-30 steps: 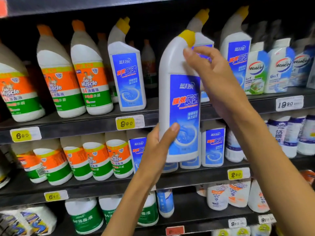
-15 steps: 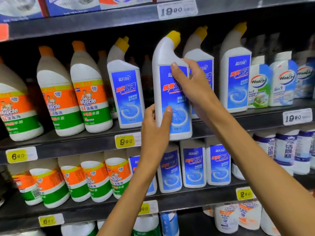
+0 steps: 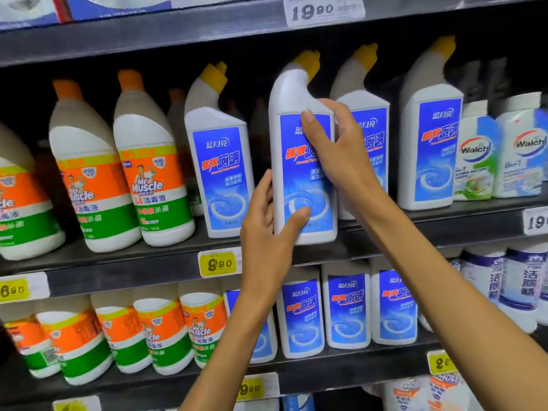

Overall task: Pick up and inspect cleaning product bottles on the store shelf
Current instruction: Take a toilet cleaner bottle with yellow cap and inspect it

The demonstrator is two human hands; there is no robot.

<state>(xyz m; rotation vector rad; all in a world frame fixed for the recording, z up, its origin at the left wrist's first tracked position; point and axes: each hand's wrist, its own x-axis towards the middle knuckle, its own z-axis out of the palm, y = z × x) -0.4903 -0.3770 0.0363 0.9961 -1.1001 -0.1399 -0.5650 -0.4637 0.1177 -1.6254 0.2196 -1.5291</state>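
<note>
Store shelf (image 3: 154, 262) front edge: both hands, left hand (image 3: 267, 229) and right hand (image 3: 335, 149), hold upright a white, blue-labelled, yellow-capped bottle (image 3: 296, 188), fingers (image 3: 311, 126) wrapped around it.

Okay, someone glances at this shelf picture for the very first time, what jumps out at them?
First, the white bottle with the blue label and yellow cap at centre, gripped by the right hand near its shoulder and the left hand at its base, at the shelf edge. Next, the orange-and-green Mr Muscle bottles at left.

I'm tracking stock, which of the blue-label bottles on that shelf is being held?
The second blue-label bottle from the left: the left hand grips its base, the right hand its label.
</note>
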